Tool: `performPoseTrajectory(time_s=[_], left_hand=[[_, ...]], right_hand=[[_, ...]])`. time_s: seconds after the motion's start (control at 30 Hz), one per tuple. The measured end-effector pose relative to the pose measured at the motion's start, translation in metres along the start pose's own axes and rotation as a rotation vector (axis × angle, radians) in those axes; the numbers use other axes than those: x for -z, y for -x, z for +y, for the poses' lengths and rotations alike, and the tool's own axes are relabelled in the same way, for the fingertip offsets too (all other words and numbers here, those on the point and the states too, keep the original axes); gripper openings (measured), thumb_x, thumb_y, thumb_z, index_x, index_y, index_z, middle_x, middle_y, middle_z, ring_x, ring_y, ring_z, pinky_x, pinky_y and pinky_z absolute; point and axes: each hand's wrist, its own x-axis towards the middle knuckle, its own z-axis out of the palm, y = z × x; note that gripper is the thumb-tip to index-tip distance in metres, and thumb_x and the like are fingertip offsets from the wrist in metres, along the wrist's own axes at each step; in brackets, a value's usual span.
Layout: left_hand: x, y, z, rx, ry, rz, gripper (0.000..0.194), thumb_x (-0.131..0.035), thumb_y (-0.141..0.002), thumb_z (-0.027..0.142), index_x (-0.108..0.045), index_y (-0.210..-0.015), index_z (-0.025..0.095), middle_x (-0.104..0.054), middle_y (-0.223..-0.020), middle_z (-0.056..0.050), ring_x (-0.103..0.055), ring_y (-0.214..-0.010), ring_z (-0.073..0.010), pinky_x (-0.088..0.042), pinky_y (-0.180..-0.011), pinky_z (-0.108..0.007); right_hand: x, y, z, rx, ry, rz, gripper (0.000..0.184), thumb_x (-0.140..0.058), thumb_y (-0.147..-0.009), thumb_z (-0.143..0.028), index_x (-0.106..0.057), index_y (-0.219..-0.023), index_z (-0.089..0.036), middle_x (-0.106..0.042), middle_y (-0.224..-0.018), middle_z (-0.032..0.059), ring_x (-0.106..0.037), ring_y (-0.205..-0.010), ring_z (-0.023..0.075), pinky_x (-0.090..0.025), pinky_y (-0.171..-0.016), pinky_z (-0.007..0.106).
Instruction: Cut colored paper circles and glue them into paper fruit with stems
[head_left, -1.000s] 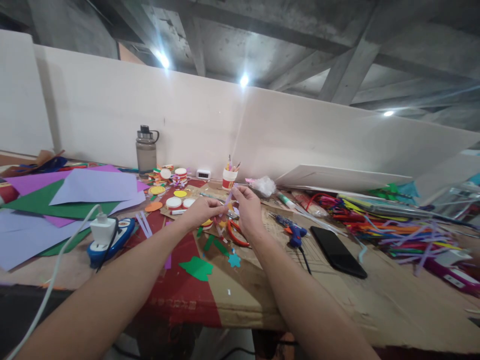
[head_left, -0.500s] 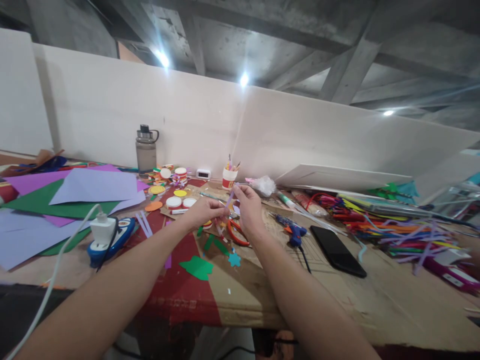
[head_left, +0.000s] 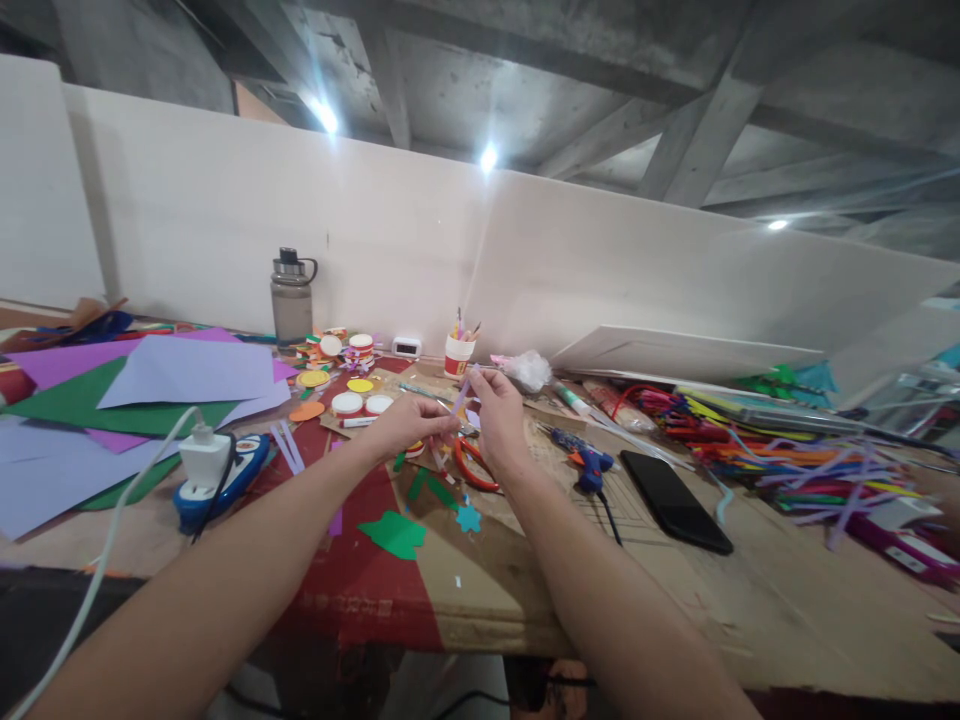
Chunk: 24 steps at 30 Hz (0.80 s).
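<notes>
A narrow light-purple paper strip (head_left: 462, 397) runs between my two hands above the middle of the table. My left hand (head_left: 417, 422) pinches its lower end, and my right hand (head_left: 498, 415) grips the upper end between thumb and fingers. Just under my right hand lie scissors with orange-red handles (head_left: 475, 467), their blades partly hidden. Nearer to me are a blue star-like paper cutout (head_left: 469, 516) and a green paper piece (head_left: 392, 535). Red-and-white round tubs (head_left: 347, 405) stand beyond my left hand.
A blue glue gun (head_left: 592, 468) and a black phone (head_left: 675, 500) lie to the right, before a pile of coloured strips (head_left: 817, 480). Left are paper sheets (head_left: 187, 372), a blue power strip (head_left: 225, 485) with a white cable, and a bottle (head_left: 292, 300). A pencil cup (head_left: 459, 353) stands behind.
</notes>
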Motion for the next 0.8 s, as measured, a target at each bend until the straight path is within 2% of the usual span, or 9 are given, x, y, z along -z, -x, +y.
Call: performPoseTrajectory(time_s=[0.53, 0.8], left_hand=[[0.0004, -0.0007, -0.0041, -0.003, 0.017, -0.036, 0.034, -0.064, -0.076, 0.048, -0.069, -0.069, 0.015, -0.071, -0.069, -0.006, -0.062, -0.058, -0.0144, -0.046, -0.059, -0.025], [0.0023, -0.0008, 0.0009, 0.009, 0.003, 0.028, 0.028, -0.066, -0.074, 0.043, -0.070, -0.068, 0.016, -0.070, -0.067, -0.004, -0.061, -0.058, -0.0140, -0.047, -0.058, -0.025]], right_hand=[[-0.0001, 0.0004, -0.0012, 0.023, -0.020, -0.001, 0.021, -0.064, -0.073, -0.040, -0.057, -0.072, -0.020, -0.057, -0.073, -0.0019, -0.049, -0.065, 0.0117, -0.039, -0.060, 0.026], [0.0017, -0.0020, 0.0012, 0.054, -0.010, 0.026, 0.020, -0.063, -0.074, -0.040, -0.057, -0.074, -0.021, -0.056, -0.072, -0.0029, -0.047, -0.062, 0.0110, -0.039, -0.061, 0.026]])
